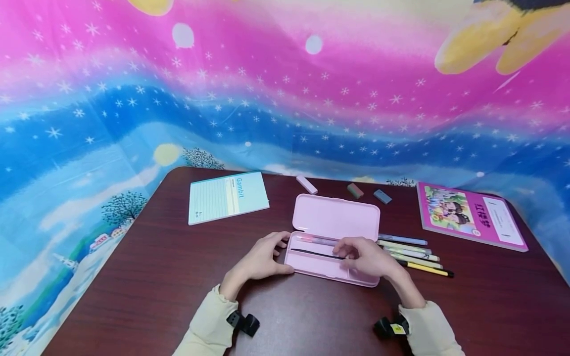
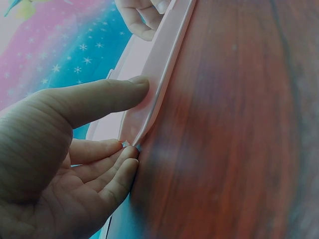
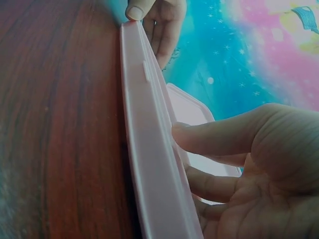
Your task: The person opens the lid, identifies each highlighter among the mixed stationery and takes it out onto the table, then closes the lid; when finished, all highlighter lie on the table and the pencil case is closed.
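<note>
A pink pencil case [image 1: 318, 276] lies on the table with its lid [image 1: 336, 215] tipped back. My left hand [image 1: 262, 257] grips its left end, the thumb [image 2: 114, 99] along the front wall and the fingers at the end wall. Over the tray, my right hand [image 1: 367, 257] has bent fingers and thumb closed around the right end of a thin black pencil [image 1: 313, 254]. Its fingertips are partly hidden behind the case wall in the right wrist view. Behind the black pencil, a clear pen with a reddish tip [image 1: 311, 240] lies in the tray.
Several pens [image 1: 418, 251] lie right of the case, a yellow-and-black one [image 1: 427, 268] nearest. Behind the case are a pink-white stick-shaped eraser [image 1: 306, 184], a two-coloured eraser [image 1: 355, 191] and a blue-grey eraser [image 1: 382, 196]. A light-green notebook [image 1: 227, 198] sits left, a pink book [image 1: 469, 215] right.
</note>
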The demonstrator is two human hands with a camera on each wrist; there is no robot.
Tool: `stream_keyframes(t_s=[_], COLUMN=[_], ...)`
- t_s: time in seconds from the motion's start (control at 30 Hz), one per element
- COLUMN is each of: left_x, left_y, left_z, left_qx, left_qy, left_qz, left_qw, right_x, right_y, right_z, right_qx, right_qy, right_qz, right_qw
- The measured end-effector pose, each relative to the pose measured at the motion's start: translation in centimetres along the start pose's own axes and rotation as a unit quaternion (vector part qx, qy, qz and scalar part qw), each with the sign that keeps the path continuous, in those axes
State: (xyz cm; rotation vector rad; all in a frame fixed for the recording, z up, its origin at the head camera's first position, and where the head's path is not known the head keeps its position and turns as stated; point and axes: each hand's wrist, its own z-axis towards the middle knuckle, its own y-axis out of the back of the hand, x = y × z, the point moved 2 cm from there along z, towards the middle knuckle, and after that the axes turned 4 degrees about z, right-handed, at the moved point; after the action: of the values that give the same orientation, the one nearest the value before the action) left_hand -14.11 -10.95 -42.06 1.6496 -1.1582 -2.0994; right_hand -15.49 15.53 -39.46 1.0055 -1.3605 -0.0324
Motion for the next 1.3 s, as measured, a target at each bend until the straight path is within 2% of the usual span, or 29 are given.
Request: stream_keyframes(t_s=[0.4, 0.6, 0.87, 1.1, 1.3], left_x=[0.04, -0.06, -0.16, -0.08, -0.04], left_y=[0.11, 0.13, -0.26, -0.25, -0.11], left_z=[0.10, 0.02, 0.19, -0.18, -0.18], left_qx=[0.001, 0.004, 0.006, 0.004, 0.002], left_qy=[-0.006, 0.002, -0.011, 0.009, 0.008], left_qz=[-0.005, 0.004, 0.002, -0.009, -0.006], left_qw=[1.0000, 1.0000, 0.9999, 0.9999, 0.9999], right_x=[-0.11, -0.29, -0.39, -0.27, -0.11], right_y=[0.01, -0.20, -0.25, -0.48, -0.28], right_z=[0.10, 0.30, 0.29, 0.43, 0.36], right_qx=[-0.018, -0.021, -0.030, -0.039, -0.066], right_qy=[-0.003, -0.002, -0.011, -0.014, -0.005], right_qz=[-0.003, 0.013, 0.032, 0.044, 0.032], right_qw=[0.9998, 0.9997, 0.9990, 0.9982, 0.9973])
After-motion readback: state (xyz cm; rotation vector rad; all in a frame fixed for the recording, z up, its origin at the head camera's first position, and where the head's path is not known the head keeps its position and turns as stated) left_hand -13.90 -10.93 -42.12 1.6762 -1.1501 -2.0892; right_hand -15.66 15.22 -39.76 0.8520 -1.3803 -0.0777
